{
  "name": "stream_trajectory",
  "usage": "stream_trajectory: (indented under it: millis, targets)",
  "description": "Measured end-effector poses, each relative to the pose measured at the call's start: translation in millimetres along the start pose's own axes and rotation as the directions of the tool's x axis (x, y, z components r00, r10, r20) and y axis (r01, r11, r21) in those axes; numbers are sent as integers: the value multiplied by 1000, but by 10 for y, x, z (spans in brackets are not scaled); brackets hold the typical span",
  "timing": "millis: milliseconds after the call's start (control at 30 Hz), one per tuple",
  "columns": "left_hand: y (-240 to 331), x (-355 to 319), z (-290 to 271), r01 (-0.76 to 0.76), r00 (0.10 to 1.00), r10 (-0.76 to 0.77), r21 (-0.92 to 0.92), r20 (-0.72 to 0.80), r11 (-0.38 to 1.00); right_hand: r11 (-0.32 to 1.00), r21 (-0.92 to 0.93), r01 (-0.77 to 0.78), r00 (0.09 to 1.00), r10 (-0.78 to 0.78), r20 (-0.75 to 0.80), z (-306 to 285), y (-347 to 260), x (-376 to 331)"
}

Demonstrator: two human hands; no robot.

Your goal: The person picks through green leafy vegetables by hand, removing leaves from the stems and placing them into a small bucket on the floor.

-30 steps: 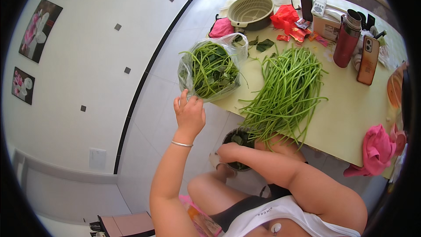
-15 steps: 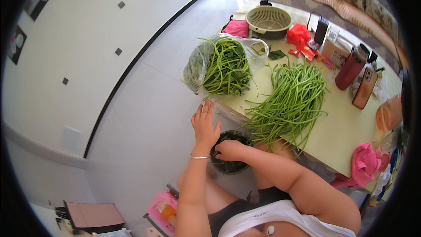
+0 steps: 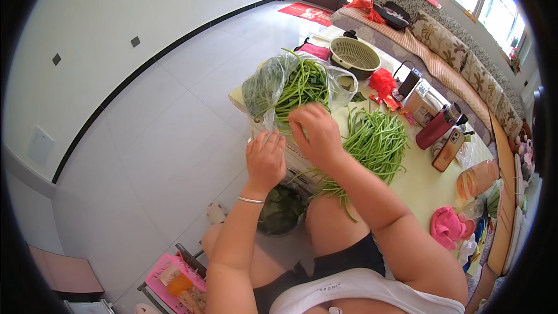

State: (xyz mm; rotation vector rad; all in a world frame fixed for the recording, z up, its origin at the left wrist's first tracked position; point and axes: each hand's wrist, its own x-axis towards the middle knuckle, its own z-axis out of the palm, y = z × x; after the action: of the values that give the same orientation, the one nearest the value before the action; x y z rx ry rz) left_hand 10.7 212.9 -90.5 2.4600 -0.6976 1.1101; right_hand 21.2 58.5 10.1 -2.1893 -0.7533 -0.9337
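- The beans are lying in a loose heap across the middle of the table, their stems trailing over its near edge.
- More beans are sitting in a clear bag at the table's left corner, its mouth gaping toward the heap.
- The right hand is hovering between bag and heap, fingers curled down; whether it is pinching any bean cannot be told.
- The left hand is reaching at the near left edge just below the bag, fingers spread loosely, gripping nothing.
- A bracelet is circling the left wrist.
- A dark bowl of greens is sitting below the table edge, by the knees.
- A colander is standing at the far edge behind the bag.
- A red flask and a phone are resting near the right edge.
- A pink cloth is lying at the near right corner.
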Motion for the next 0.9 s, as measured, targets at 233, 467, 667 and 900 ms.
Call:
stream_trajectory:
  millis: [233, 467, 667, 900]
  targets:
    - [69, 18, 60, -127, 990, 129, -44, 56, 991, 867, -447, 219, 958, -105, 266, 401, 785, 307]
    - [-78, 30, 136, 144, 981, -164, 174, 108, 974, 844, -456, 282, 879, -37, 475, 205, 790, 250]
    - [-92, 19, 139, 188, 965, -213, 164, 156, 969, 947, -249, 205, 938, -117, 327, -299, 954, 362]
    - [-26, 10, 219, 185, 968, -199, 97, 156, 978, 756, 368, -541, 832, 547, 100, -1038, 1234, 566]
